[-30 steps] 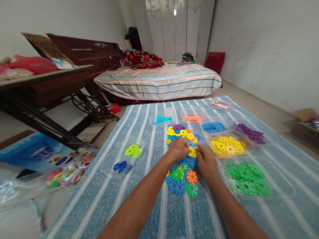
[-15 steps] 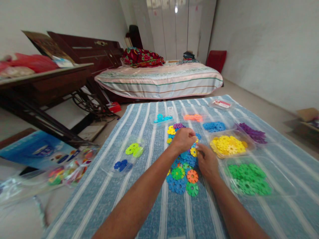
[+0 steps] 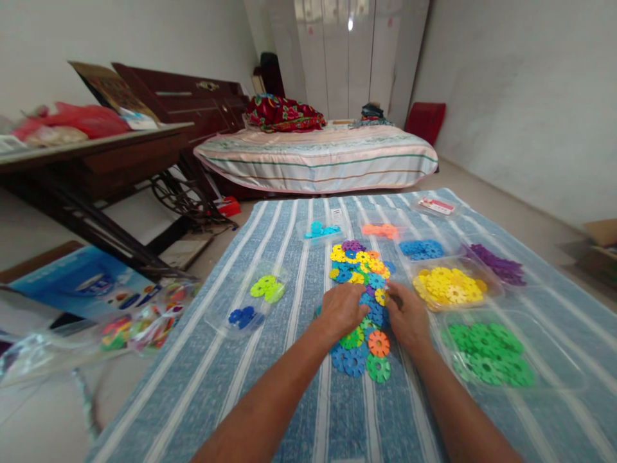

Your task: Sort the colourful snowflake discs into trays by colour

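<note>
A long cluster of notched, flower-shaped snowflake discs (image 3: 364,260) in many colours lies on the striped cloth between my hands. Some of its discs overlap or look joined. My left hand (image 3: 343,310) is closed over the cluster's left side, its curled fingers hiding several discs. On the right side, my right hand (image 3: 407,315) is closed too, with thumb and forefinger against the edge beside a small yellow disc (image 3: 380,296). An orange disc (image 3: 378,344) and a green disc (image 3: 378,368) show at the near end, below the hands.
To the right stand clear trays of green discs (image 3: 489,354), yellow discs (image 3: 450,286), blue discs (image 3: 421,249) and purple discs (image 3: 496,263). Farther back are orange pieces (image 3: 380,231) and light-blue pieces (image 3: 322,230). A left tray (image 3: 216,315) holds lime and dark-blue discs.
My left hand has moved from the cluster's upper part toward me, uncovering the yellow discs there. My right hand remains at the right edge. The view has shifted slightly.
</note>
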The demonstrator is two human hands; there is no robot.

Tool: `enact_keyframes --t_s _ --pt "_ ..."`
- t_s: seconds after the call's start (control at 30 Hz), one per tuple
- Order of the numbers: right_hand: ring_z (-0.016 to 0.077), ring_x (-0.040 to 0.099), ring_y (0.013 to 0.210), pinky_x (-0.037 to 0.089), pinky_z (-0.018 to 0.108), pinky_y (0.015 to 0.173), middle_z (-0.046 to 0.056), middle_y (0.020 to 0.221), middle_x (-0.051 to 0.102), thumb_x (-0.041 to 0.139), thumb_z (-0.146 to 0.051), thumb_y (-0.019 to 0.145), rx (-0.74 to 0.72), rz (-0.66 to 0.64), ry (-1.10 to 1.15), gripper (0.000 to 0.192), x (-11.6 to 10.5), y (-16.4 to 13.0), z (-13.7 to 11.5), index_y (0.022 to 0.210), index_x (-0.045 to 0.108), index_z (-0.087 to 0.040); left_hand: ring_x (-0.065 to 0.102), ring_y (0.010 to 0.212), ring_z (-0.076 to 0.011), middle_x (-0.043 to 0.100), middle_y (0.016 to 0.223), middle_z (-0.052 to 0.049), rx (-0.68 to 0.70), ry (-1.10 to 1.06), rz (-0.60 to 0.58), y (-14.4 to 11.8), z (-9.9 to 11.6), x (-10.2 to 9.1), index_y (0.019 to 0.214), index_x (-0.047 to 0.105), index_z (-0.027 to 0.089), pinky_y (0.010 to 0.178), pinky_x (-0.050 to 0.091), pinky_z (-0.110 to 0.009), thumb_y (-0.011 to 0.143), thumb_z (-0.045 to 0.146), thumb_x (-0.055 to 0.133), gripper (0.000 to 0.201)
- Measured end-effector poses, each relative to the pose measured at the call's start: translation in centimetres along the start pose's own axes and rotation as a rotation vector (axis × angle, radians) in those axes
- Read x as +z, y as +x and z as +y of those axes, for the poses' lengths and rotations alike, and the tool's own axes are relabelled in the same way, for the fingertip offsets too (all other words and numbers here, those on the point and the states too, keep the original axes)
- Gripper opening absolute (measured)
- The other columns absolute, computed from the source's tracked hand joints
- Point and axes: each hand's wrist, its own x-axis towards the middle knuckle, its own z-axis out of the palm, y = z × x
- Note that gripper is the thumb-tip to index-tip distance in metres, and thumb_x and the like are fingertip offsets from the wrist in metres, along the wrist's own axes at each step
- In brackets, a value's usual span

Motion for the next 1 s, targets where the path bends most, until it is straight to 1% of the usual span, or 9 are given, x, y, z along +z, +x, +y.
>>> enact_keyframes --t_s 0.1,0.23,0.37,0.57,0.63,0.7,0.8,0.9,1.0 --pt "0.0219 0.059 0.09 0.045 0.038 0.084 0.007 0.098 0.067 0.047 -0.028 0.075 -0.004 -0.001 -0.015 0.036 0.1 0.0 0.1 0.107 0.062 -0.018 0.058 0.103 -0.0254 0.065 0.107 -0.008 -0.009 0.01 -0.008 0.1 0.2 0.5 0.108 0.06 0.022 0.086 0.044 -0.035 0.078 0.031 0.051 0.033" --pt "0.0222 0.059 0.09 0.045 0.038 0.083 0.007 0.097 0.067 0.047 -0.028 0.075 -0.008 -0.001 -0.026 0.036 0.0 -0.1 0.0 0.106 0.062 -0.018 0.059 0.099 -0.0235 0.067 0.104 -0.006 -0.059 -0.075 0.025 0.5 0.0 1.0 0.103 0.064 0.023 0.084 0.044 -0.032 0.074 0.025 0.055 0.031" --pt "0.0218 0.059 0.089 0.045 0.038 0.082 0.007 0.096 0.067 0.046 -0.028 0.075 -0.014 -0.001 -0.033 0.035 -0.1 -0.1 -0.4 0.104 0.063 -0.018 0.062 0.082 -0.0176 0.069 0.082 -0.002 -0.083 -0.257 0.046 0.9 -0.3 1.2 0.092 0.069 0.021 0.073 0.045 -0.025 0.068 0.02 0.058 0.026" --pt "0.022 0.059 0.089 0.045 0.037 0.082 0.008 0.097 0.067 0.046 -0.029 0.075 -0.008 -0.024 -0.032 0.034 -0.3 -0.2 -0.8 0.103 0.063 -0.017 0.054 0.055 -0.0101 0.057 0.055 0.004 -0.145 -0.663 0.04 1.2 -1.3 0.8 0.078 0.069 0.014 0.054 0.041 -0.02 0.061 0.018 0.066 0.018" --pt "0.0222 0.06 0.089 0.045 0.038 0.081 0.008 0.096 0.067 0.047 -0.029 0.075 -0.002 -0.017 -0.028 0.033 -0.2 -0.2 -0.8 0.102 0.063 -0.017 0.051 0.05 -0.0082 0.053 0.051 0.005 -0.18 -0.802 0.061 1.5 -1.9 0.0 0.076 0.067 0.013 0.05 0.04 -0.018 0.059 0.017 0.066 0.017" --pt "0.0223 0.06 0.089 0.045 0.038 0.081 0.008 0.096 0.068 0.047 -0.029 0.075 0.006 -0.012 -0.021 0.032 -0.1 -0.3 -0.8 0.101 0.063 -0.018 0.049 0.047 -0.0068 0.052 0.049 0.006 -0.222 -0.917 0.101 2.2 -2.7 -1.2 0.074 0.065 0.012 0.048 0.039 -0.017 0.059 0.014 0.066 0.016" --pt "0.0228 0.06 0.091 0.045 0.039 0.082 0.008 0.097 0.067 0.047 -0.029 0.076 0.013 -0.007 -0.005 0.031 0.1 -0.5 -0.6 0.1 0.063 -0.018 0.048 0.045 -0.0054 0.052 0.049 0.005 -0.295 -0.998 0.233 4.3 -4.1 -3.9 0.075 0.063 0.011 0.046 0.038 -0.016 0.06 0.012 0.065 0.015" --pt "0.0232 0.06 0.092 0.046 0.039 0.083 0.008 0.098 0.067 0.047 -0.03 0.076 0.008 -0.007 0.004 0.031 0.1 -0.5 -0.5 0.099 0.063 -0.019 0.051 0.047 -0.0054 0.056 0.055 0.003 -0.367 -1.025 0.422 7.2 -5.6 -6.6 0.087 0.062 0.012 0.046 0.037 -0.015 0.065 0.016 0.064 0.023" --pt "0.0231 0.06 0.091 0.046 0.039 0.083 0.007 0.098 0.067 0.047 -0.032 0.076 0.009 -0.01 -0.008 0.031 0.0 -0.5 -0.5 0.1 0.063 -0.019 0.054 0.049 -0.0064 0.061 0.063 0.001 -0.429 -0.998 0.529 8.9 -6.7 -8.1 0.103 0.058 0.012 0.047 0.039 -0.015 0.07 0.023 0.062 0.035"
